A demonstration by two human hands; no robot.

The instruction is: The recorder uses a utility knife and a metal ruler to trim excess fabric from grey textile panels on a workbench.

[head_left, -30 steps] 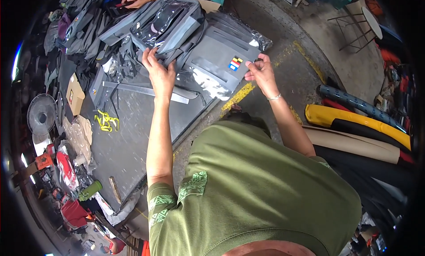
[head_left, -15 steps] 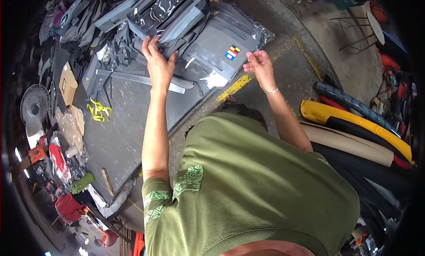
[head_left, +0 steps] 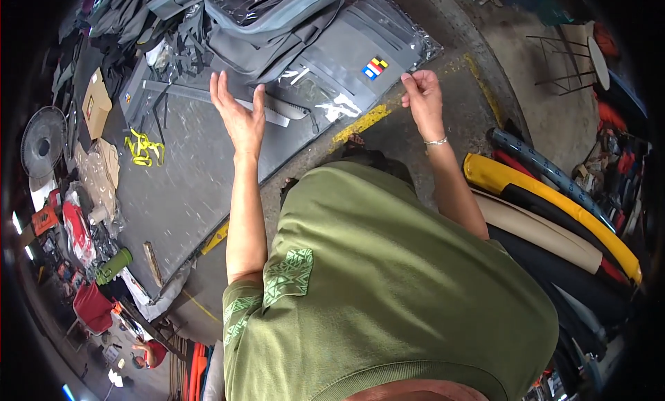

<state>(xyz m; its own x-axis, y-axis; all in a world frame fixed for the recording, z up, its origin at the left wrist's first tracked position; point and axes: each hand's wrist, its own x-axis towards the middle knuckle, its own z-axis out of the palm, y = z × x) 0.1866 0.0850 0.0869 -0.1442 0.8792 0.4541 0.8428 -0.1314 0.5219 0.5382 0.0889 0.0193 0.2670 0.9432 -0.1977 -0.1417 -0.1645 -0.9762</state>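
My left hand is raised over the dark table, fingers spread and holding nothing. Just beyond it lies a long metal ruler, with a black-handled tool beside its near end. A grey bag with a clear plastic-covered top sits farther back. To its right are flat grey panels under clear plastic, one bearing a coloured block patch. Past the table's right edge hovers my right hand, thumb and fingers pinched together. Anything between those fingertips is too small to make out.
Dark fabric pieces heap at the back left. Yellow strap, a cardboard box and a fan stand on the left. Material rolls, one yellow, lie at right. A person in red is at lower left.
My left hand has let go of the grey bag and drawn back toward me, opening. My right hand has shifted slightly right, still pinched. The whole view has tilted a little.
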